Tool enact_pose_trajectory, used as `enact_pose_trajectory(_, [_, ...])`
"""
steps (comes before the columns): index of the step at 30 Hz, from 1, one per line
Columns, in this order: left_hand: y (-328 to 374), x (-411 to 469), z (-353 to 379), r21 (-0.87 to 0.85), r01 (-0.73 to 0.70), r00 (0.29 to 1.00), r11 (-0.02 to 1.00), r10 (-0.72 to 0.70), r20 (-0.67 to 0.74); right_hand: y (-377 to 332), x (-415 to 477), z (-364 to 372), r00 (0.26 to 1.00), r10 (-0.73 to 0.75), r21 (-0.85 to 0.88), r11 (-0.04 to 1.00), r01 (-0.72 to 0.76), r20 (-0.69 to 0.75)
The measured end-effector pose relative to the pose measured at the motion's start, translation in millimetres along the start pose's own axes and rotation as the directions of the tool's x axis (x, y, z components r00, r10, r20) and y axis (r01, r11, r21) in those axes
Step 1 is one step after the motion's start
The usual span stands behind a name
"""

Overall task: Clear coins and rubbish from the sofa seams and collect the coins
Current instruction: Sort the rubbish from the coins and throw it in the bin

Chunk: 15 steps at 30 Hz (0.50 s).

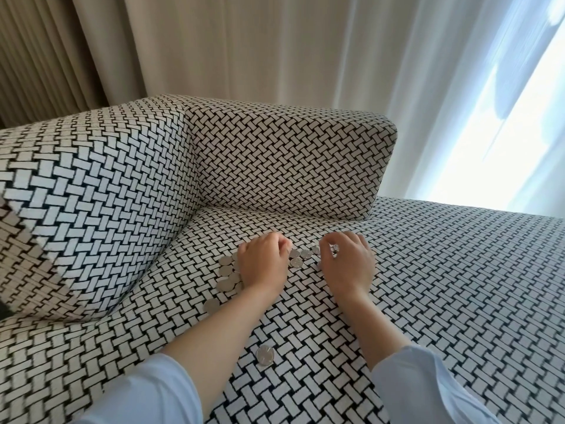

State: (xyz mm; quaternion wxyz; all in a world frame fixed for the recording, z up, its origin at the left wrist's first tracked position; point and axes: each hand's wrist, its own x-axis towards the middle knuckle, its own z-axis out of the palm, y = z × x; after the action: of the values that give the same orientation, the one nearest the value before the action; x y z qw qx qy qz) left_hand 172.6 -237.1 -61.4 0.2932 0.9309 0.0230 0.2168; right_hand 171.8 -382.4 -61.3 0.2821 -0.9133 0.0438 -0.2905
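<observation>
The person leans over a sofa (443,286) covered in a black-and-white woven pattern, both arms stretched out over the seat, near the corner where the back cushion (290,166) meets the side cushion (91,194). The left hand (263,261) rests knuckles-up on the seat with its fingers curled under; I cannot tell whether it grips anything. The right hand (348,264) sits just beside it, fingers bent down toward the fabric, with one coin showing by its fingertips; whether it pinches that coin I cannot tell.

A small group of coins (298,258) lies flat on the seat between the two hands. More coins (227,274) lie in a loose heap just left of the left hand, some overlapping. One coin (211,305) sits apart beside the left wrist, and another single coin (265,355) lies nearer the person, between the forearms. Pale blue sleeves (153,393) cover both upper forearms. Beige curtains (244,41) hang behind the sofa.
</observation>
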Motion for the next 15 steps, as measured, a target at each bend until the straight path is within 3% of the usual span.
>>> enact_pose_trajectory(15, [-7.9,-7.0,13.3,0.093,-0.109,0.994,0.990,0.109,0.011,6.3,17.8,22.6,0.962,0.052,-0.132,0.991,-0.017,0.269])
